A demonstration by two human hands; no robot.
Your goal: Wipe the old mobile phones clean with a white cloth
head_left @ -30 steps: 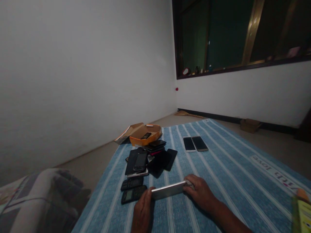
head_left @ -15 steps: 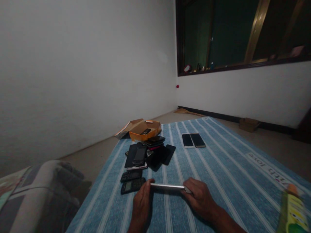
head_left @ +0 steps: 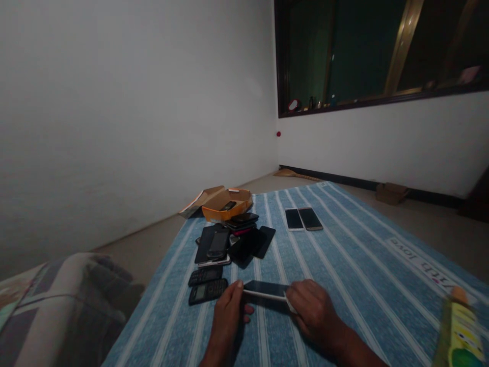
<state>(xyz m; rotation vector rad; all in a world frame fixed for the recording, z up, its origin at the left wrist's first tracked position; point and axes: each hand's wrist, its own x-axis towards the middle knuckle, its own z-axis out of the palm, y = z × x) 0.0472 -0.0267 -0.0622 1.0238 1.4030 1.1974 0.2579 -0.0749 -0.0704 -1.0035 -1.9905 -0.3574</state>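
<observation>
Over the near part of the blue striped cloth (head_left: 344, 285): a white-edged phone (head_left: 265, 289) sits level between two hands, dark screen up, pale long edge toward the wearer; whether it touches the fabric cannot be told.
Left hand (head_left: 228, 313): closed on the phone's left end, thumb at the top corner, fingertips showing below the edge.
Right hand (head_left: 311, 308): clamped on the opposite end, fingers together and curled over it; a pale patch by the fingertips is too unclear to name.
Keypad phones: one (head_left: 208, 291) lies just beside the left hand, its twin (head_left: 205, 276) right behind it, both dark.
Pile: dark phones (head_left: 244, 247) overlap one another behind the keypad pair, some stacked, some fanned out.
Orange box (head_left: 219, 214): open behind the pile, flap out to the left, with a small dark phone (head_left: 228, 206) inside.
Side by side: a white-framed phone (head_left: 294, 219) and a gold-framed phone (head_left: 310, 219) lie flat, right of the pile and well apart from it.
Lower right corner: a yellow-green item (head_left: 464, 331) with an orange top.
Floor beyond: a brown carton (head_left: 391, 193) near the wall.
</observation>
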